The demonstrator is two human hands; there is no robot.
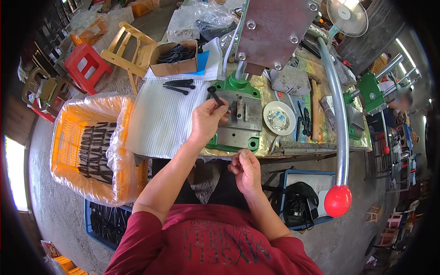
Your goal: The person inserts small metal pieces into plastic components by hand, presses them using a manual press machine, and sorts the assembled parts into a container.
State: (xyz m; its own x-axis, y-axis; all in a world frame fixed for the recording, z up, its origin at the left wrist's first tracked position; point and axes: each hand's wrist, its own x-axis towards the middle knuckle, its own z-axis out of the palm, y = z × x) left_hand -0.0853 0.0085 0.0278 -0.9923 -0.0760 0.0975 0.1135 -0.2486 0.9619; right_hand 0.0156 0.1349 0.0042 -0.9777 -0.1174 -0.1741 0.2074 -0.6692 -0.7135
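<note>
My left hand pinches a slim black part with a rounded, ringed end. It holds the part over the left side of the green-based lever press, next to the small metal fixture on its bed. My right hand is closed in front of the press, just below the table edge. Its thumb and fingers are drawn together, and whatever they may hold is too small to make out. Several similar black parts lie on the white foam sheet to the left.
A plastic-lined orange crate holds rows of black parts at left. Behind stands a cardboard box of black pieces. Right of the press are a white dish of small bits and a hammer. The red-knobbed lever reaches toward me.
</note>
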